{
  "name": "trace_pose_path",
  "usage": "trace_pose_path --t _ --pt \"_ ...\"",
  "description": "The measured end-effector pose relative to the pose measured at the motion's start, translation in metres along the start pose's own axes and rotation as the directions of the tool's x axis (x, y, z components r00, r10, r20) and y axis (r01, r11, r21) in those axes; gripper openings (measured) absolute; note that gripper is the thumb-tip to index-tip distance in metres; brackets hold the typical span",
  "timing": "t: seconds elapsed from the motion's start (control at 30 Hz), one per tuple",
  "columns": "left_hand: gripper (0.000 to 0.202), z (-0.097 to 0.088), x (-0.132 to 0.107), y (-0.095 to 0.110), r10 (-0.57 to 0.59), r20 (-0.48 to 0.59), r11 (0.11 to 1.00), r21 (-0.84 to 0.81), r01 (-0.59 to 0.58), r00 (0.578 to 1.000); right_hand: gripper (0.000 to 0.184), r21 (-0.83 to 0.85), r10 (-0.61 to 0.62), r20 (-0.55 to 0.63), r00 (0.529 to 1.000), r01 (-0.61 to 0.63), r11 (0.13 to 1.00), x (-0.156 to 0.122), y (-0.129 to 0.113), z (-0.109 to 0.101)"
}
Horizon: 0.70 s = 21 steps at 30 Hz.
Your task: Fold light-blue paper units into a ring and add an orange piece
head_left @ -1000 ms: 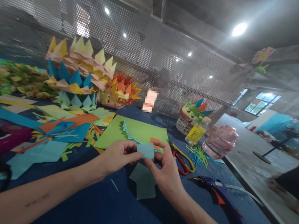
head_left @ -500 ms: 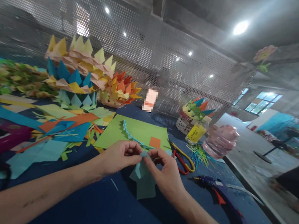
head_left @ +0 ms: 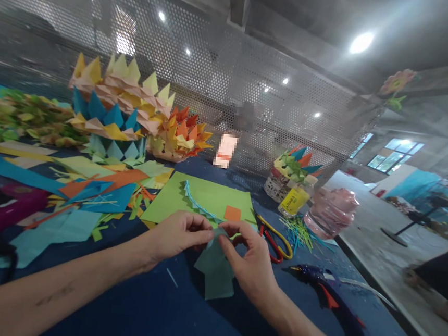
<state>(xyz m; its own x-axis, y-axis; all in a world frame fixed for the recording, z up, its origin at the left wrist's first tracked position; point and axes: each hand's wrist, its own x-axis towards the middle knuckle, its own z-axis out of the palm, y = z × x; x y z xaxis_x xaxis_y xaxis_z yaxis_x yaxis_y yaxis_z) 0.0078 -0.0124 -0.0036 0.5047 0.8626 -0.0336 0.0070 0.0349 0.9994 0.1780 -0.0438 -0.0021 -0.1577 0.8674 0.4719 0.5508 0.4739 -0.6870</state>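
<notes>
Pale teal paper (head_left: 218, 277) hangs from my fingertips over the dark blue table, its lower edges angled and overlapping. My left hand (head_left: 187, 233) pinches the top of it between thumb and fingers. From the other side, my right hand (head_left: 246, 251) is closed on the same top edge, the two thumbs almost meeting. Just beyond my fingers, a curved strip with a blue zigzag edge (head_left: 197, 205) lies on a green sheet (head_left: 166, 199); its near end is hidden behind my hands. A small orange paper square (head_left: 232, 213) rests on that sheet.
Scissors (head_left: 278, 241) with red and yellow handles and a blue glue gun (head_left: 327, 289) lie to the right. Behind stand paper crowns (head_left: 115, 106), a yellow-labelled bottle (head_left: 295, 199) and a pink container (head_left: 332, 211). Paper scraps (head_left: 85, 187) and a magenta tool (head_left: 17, 202) are left.
My fingertips have shifted slightly on the paper's top edge. A lighter flap seen below them earlier no longer stands out. The things on the table have stayed put.
</notes>
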Motion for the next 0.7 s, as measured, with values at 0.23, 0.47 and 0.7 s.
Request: trace_pose_path --t 0.23,0.47,0.7 --pt "0.025 -0.0002 -0.0016 0.0020 -0.019 0.020 0.997 -0.070 0.020 1.000 0.015 0.073 -0.043 -0.007 0.999 0.043 0.996 0.0005 -0.0044 -0.0025" --pt "0.028 -0.0010 -0.0049 0.0060 -0.023 0.044 0.996 -0.083 0.026 0.999 0.019 0.042 -0.055 0.010 0.998 0.055 0.998 0.0010 -0.0027 -0.0036" --pt "0.029 -0.0020 -0.0033 0.0050 -0.016 0.033 0.999 -0.038 0.017 0.999 0.022 0.029 -0.113 0.005 0.994 0.112 0.993 0.0007 -0.0045 -0.0048"
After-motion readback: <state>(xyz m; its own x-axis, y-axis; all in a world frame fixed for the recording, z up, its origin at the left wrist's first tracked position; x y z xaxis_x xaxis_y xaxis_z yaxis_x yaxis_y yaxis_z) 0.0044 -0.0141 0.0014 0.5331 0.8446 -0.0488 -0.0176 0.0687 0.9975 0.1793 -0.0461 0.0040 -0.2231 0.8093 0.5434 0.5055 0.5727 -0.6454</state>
